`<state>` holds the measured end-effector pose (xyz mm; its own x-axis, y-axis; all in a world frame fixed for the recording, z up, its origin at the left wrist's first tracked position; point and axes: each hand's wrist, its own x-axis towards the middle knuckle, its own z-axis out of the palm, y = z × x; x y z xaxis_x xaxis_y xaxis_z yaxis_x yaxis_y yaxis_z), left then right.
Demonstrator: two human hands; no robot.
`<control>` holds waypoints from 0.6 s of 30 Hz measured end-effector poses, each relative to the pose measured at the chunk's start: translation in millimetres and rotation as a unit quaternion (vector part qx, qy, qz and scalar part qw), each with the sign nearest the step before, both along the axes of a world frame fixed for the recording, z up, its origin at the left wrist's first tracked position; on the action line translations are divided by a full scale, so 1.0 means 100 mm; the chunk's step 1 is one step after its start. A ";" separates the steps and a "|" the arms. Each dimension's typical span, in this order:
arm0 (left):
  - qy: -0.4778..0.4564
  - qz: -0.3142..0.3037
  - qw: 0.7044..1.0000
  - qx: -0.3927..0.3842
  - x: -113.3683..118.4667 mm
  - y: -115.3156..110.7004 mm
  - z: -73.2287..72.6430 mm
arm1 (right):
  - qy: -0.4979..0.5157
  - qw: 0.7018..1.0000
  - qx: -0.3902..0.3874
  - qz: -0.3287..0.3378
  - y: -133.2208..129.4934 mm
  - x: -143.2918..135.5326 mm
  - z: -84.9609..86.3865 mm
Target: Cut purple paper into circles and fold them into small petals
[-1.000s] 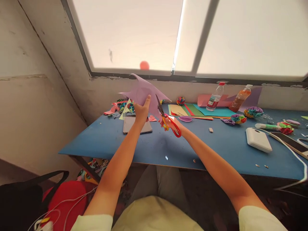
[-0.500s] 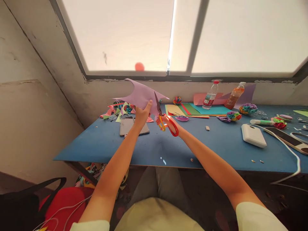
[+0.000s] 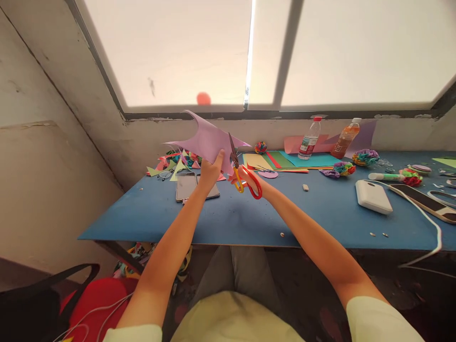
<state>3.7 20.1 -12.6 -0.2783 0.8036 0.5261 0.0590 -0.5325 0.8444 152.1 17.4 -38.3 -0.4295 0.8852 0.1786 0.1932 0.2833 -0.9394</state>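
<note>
My left hand [image 3: 211,170] pinches a sheet of light purple paper [image 3: 208,140] above the blue table, thumb on the near face. The paper has curved cut edges and pointed corners. In my right hand [image 3: 242,179] is a pair of scissors [image 3: 255,184] with one red and one yellow handle loop. Their dark blades point up along the right part of the paper, close to my left thumb. Whether the blades are parted on the paper is hard to see. A folding phone-like device [image 3: 186,187] lies under my left hand.
Colourful paper scraps [image 3: 166,164] lie at the back left of the blue table [image 3: 149,218]. Stacked coloured sheets [image 3: 309,160], two bottles [image 3: 309,138] and crinkled paper flowers [image 3: 366,158] stand at the back right. A white power bank [image 3: 373,197] with a cable is nearer.
The view has shifted slightly. Both hands keep their holds on the purple paper and the scissors; the paper and blades have barely moved.
</note>
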 end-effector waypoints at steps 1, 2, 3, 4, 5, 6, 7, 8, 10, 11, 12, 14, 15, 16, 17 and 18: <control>0.000 0.009 1.000 -0.006 0.01 0.00 0.00 | -0.004 1.000 -0.002 -0.021 0.01 -0.02 -0.01; -0.001 0.016 1.000 -0.010 0.01 -0.01 0.00 | -0.008 0.999 -0.003 -0.038 0.01 -0.04 -0.02; -0.001 0.018 1.000 -0.012 0.02 -0.01 0.00 | -0.011 0.999 -0.002 -0.047 0.01 -0.05 -0.02; 0.000 0.016 1.000 -0.012 0.02 -0.01 0.00 | -0.013 0.999 0.001 -0.046 0.00 -0.06 -0.02; 0.004 0.008 1.000 -0.013 0.02 -0.01 0.00 | -0.016 0.999 0.001 -0.044 -0.01 -0.07 -0.01; 0.011 -0.002 1.000 -0.015 0.02 0.00 0.00 | -0.019 0.999 0.000 -0.040 -0.03 -0.07 0.00; 0.021 -0.013 1.000 -0.018 0.02 0.00 -0.01 | -0.019 0.999 0.001 -0.033 -0.04 -0.07 0.02; 0.033 -0.023 0.999 -0.021 0.02 0.00 -0.01 | -0.018 0.999 0.004 -0.026 -0.06 -0.07 0.03; 0.055 -0.036 0.997 -0.027 0.02 -0.01 -0.01 | -0.015 1.000 0.015 -0.018 -0.08 -0.06 0.05; 0.062 -0.039 0.997 -0.030 0.02 -0.02 -0.01 | -0.015 1.000 0.020 -0.018 -0.08 -0.06 0.05; 0.065 -0.042 0.996 -0.032 0.02 -0.03 0.00 | -0.017 0.999 0.024 -0.019 -0.08 -0.06 0.05; 0.061 -0.048 0.996 -0.035 0.02 -0.06 0.00 | -0.025 0.999 0.026 -0.022 -0.08 -0.06 0.04; 0.063 -0.054 0.996 -0.037 0.02 -0.07 0.01 | -0.029 0.999 0.025 -0.022 -0.07 -0.06 0.03; 0.069 -0.062 0.995 -0.040 0.02 -0.07 0.01 | -0.031 0.999 0.025 -0.021 -0.06 -0.05 0.01; 0.078 -0.069 0.994 -0.042 0.02 -0.08 0.02 | -0.034 0.999 0.025 -0.016 -0.05 -0.05 0.00; 0.086 -0.072 0.993 -0.043 0.02 -0.08 0.02 | -0.036 0.999 0.025 -0.012 -0.04 -0.04 -0.02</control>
<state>5.6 11.7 -10.7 -0.0695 0.8729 0.4830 0.1340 -0.4716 0.8716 148.4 13.0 -40.1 -0.4217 0.8859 0.1933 0.2667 0.3249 -0.9074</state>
